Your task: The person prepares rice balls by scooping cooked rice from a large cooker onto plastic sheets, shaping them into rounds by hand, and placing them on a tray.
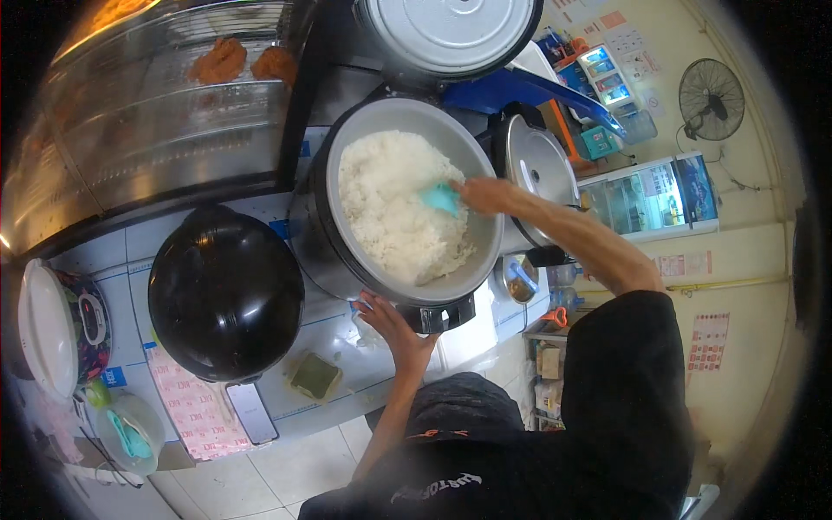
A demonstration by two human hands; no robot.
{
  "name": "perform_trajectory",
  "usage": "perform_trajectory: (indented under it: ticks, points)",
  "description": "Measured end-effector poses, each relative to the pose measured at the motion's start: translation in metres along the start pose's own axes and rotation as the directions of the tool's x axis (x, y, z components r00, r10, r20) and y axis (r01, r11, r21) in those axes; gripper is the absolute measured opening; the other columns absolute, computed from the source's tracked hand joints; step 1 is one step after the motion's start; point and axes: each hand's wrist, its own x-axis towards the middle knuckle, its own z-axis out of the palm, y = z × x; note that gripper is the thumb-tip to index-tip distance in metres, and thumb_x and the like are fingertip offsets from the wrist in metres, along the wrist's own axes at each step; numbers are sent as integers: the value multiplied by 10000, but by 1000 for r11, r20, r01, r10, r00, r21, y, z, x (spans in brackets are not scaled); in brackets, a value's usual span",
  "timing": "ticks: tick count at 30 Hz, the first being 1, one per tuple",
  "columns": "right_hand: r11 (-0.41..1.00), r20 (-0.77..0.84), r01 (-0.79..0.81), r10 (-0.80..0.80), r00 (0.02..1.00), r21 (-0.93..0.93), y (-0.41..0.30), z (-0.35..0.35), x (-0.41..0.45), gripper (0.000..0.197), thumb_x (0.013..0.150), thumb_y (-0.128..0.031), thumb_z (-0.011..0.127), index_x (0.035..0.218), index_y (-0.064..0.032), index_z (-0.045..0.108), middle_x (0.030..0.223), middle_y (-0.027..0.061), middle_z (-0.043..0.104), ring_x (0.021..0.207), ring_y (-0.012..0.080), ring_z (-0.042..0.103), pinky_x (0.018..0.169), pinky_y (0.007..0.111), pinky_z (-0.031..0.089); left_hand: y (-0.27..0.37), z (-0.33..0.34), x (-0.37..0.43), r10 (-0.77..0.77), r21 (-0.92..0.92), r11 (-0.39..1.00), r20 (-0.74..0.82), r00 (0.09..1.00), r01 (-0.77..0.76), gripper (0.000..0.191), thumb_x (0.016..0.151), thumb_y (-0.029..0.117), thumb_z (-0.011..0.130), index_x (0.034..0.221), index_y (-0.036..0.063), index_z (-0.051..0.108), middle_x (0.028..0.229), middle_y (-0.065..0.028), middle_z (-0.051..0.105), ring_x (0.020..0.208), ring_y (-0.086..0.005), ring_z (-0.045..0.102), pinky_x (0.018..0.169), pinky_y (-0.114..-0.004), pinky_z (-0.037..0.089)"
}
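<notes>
A large rice cooker stands uncovered on the counter, its grey inner pot holding a big mound of steaming white rice. Over the pot's right side, my right hand grips a turquoise rice paddle, whose blade lies against the rice. My left hand rests with spread fingers on the cooker's lower outer side, beside its black front latch. The handle of the paddle is mostly hidden by my right hand.
Left of the cooker sit a round black lid or pot, a phone and a bowl with a turquoise utensil. A closed cooker is at the right, another beyond. A glass display case with fried food stands upper left.
</notes>
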Motion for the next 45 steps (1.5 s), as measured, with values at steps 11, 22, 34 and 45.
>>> perform_trajectory:
  ticks: [11, 22, 34, 45]
  points:
    - [853, -243, -192, 79, 967, -486, -18, -50, 0, 685, 818, -105, 625, 1432, 25, 351, 764, 117, 697, 683, 277, 699, 603, 401, 564, -4, 3, -9, 3, -70, 997, -106, 994, -11, 1279, 742, 730, 623, 1510, 101, -184, 1558, -283, -155, 1409, -524, -170, 1071, -691, -97]
    - [887, -72, 57, -27, 997, 458, -66, -24, -73, 395, 841, -101, 571, 1205, 49, 533, 1146, 308, 589, 1022, 328, 648, 807, 506, 537, -8, -8, -1, 53, -23, 998, -74, 996, -55, 1298, 724, 688, 673, 1514, 109, -179, 1558, -292, -133, 1422, -511, -141, 1104, -668, -50]
    - [962, -270, -38, 113, 956, 269, -120, -114, 68, 402, 832, -94, 584, 1186, 81, 515, 934, 249, 678, 817, 361, 699, 674, 448, 559, -3, -17, 11, 54, -83, 995, -77, 996, -60, 1497, 488, 488, 921, 1537, 130, -86, 1566, -290, -76, 1453, -470, 13, 1148, -578, 128]
    - [847, -337, -314, 472, 814, 428, -22, -43, -6, 559, 827, -77, 574, 1357, 45, 444, 996, 223, 680, 862, 319, 694, 693, 425, 550, 9, -4, 1, 149, -41, 988, -64, 987, -151, 1525, 508, 570, 897, 1518, 86, -138, 1571, -262, -81, 1450, -464, -14, 1147, -605, 62]
